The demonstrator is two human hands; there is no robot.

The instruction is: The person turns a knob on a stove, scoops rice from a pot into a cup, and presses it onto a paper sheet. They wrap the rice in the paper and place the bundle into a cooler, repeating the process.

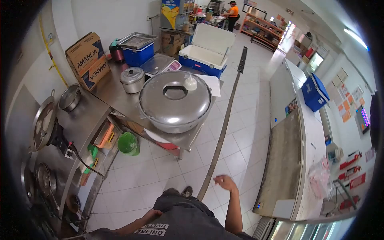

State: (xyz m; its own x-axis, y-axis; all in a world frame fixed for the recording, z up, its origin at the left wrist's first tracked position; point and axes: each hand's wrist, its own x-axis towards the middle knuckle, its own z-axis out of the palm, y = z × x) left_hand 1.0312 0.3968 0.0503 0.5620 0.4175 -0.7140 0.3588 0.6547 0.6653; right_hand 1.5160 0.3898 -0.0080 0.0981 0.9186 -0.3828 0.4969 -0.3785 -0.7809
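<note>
My right hand (226,182) is held out over the tiled floor, to the right of my body. Its fingers are loosely bent and apart, and nothing is in them. My left hand (152,216) hangs low against the front of my dark shirt (184,218); its fingers blend into the cloth and are hard to make out. Ahead of me, a large lidded aluminium pot (175,114) stands on the corner of a steel table (128,105). A small whitish knotted bag (190,83) lies on its lid. Neither hand touches the pot.
A smaller lidded pot (132,80), a scale (172,66) and an open cooler (206,56) are beyond. A green bucket (128,144) stands below the table. Left is a stove with a wok (43,120). A long counter (306,160) runs right. Someone in orange (233,12) stands far back.
</note>
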